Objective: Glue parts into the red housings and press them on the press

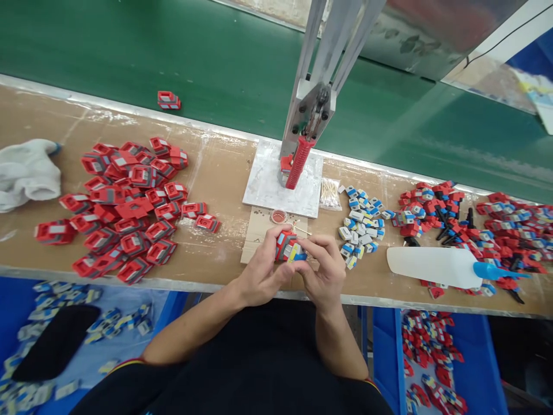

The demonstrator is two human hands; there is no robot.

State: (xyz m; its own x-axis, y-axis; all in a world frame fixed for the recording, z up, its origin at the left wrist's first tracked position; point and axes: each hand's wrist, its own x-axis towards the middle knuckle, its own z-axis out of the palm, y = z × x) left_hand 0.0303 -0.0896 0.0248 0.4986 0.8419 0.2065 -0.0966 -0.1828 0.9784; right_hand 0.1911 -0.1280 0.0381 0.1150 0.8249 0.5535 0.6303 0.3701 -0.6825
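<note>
My left hand (261,272) is closed around a red and grey plastic toy vehicle shell (281,244), in front of my body at the table's near edge. Pinched in the fingertips of my right hand (324,270) is a small blue, white and yellow plastic piece (297,253), touching the shell's right side. The fingers hide part of both pieces. Just beyond them lie a small round dish (279,217) of reddish contents and a cotton swab (302,230), near a pale board (252,235).
A press with a red handle (300,164) stands on a white plate (264,187) behind my hands. Red shells (129,210) are heaped left; blue-white pieces (360,222), a white squeeze bottle (434,267) and red-blue assemblies (514,225) lie right. Beyond runs a green belt (108,52).
</note>
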